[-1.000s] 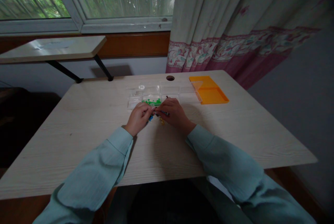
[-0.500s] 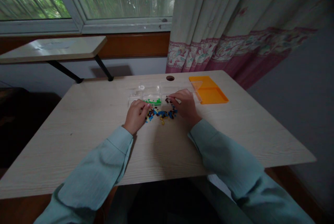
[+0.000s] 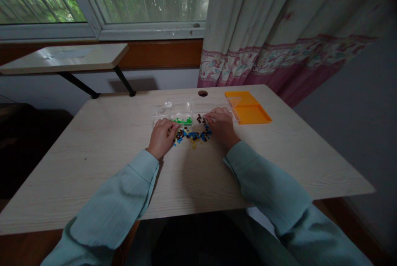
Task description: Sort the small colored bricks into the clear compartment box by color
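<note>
Right hand (image 3: 221, 123) at the brown bits (image 3: 199, 118) in the clear tray (image 3: 180, 106), right of the green bits (image 3: 186, 121). Likely placing step; next move calls for a fine pinch, clear of tray walls. Left hand (image 3: 161, 137) beside the mixed bits (image 3: 194, 135) on the table (image 3: 124, 183). Fingers curled on both; can't tell if either of the 2 pinches holds anything. Right hand hides some tray. Clear walls hard to trace.

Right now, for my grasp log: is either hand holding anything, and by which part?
I cannot tell: the left hand is beside the mixed pieces, the right hand beside the brown pieces; anything in either grip is too small to see.
</note>
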Demonstrator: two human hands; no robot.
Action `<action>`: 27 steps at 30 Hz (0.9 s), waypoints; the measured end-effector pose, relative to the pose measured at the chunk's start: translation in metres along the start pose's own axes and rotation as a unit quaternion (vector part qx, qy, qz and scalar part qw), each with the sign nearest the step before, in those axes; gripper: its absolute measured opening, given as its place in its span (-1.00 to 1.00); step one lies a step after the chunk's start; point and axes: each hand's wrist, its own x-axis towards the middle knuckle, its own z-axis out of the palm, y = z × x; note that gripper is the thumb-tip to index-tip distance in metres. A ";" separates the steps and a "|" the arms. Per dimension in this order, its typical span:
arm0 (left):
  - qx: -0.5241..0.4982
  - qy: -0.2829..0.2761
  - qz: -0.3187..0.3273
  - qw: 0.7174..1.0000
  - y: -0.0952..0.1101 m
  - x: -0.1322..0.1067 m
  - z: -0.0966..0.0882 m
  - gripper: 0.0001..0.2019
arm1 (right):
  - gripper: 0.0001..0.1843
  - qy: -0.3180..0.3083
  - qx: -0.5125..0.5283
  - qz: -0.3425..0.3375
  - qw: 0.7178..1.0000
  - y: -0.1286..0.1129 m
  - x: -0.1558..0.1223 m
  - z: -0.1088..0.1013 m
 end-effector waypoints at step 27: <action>0.094 -0.072 0.045 0.992 0.005 -0.005 0.004 -0.78 | -0.74 -0.020 0.031 -0.023 0.999 -0.014 0.002 -0.007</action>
